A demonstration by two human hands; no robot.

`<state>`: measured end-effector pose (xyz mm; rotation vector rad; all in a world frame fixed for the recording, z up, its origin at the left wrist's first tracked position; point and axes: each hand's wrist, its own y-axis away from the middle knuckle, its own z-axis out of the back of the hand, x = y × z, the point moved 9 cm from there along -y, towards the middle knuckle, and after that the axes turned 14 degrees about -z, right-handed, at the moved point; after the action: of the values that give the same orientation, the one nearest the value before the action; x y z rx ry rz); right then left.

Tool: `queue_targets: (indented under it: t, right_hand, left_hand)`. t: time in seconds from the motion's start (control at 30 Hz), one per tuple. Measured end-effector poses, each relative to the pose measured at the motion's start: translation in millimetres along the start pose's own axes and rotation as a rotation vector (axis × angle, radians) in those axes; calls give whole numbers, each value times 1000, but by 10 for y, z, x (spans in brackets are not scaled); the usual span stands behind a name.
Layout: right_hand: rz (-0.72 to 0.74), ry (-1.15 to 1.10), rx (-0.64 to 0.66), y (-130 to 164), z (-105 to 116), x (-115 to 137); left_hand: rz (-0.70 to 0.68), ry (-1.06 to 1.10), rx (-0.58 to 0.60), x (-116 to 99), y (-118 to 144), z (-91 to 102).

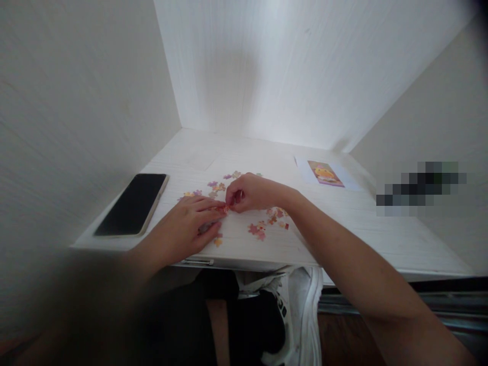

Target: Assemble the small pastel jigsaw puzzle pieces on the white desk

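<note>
Jigsaw assembly, early stage by the look of it: only a small joined cluster (222, 208) lies at the fingertips, while loose puzzle pieces (263, 229) sit scattered beyond, beside and behind the fingers, most apparently unplaced. Left hand (186, 226): palm down, fingers together and extended flat, tips pressing the cluster onto the white desk (373, 223). Right hand (247, 192): curled, thumb and forefinger pinching a piece against that cluster, forearm angled in from the right; phone (133, 203) well left of the fingers, reference picture (325, 174) well right.
</note>
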<state>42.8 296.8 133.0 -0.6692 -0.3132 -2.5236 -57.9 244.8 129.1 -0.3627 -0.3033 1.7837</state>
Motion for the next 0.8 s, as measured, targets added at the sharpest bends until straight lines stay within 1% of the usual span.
queue_targets:
  t: [0.27,0.5,0.67,0.8]
  right_hand:
    - [0,12,40,3,-22,-21]
    - [21,47,56,26,-17,43]
    - [32,70,47,48,7,69]
    - [-19,14,-23,37,115,-28]
  left_hand:
    - [31,35,-13,16,-7,13]
    - [34,39,-8,14,-10,11]
    - [24,45,-4,-5,-19,26]
    - [57,38,-65,20,-8,94]
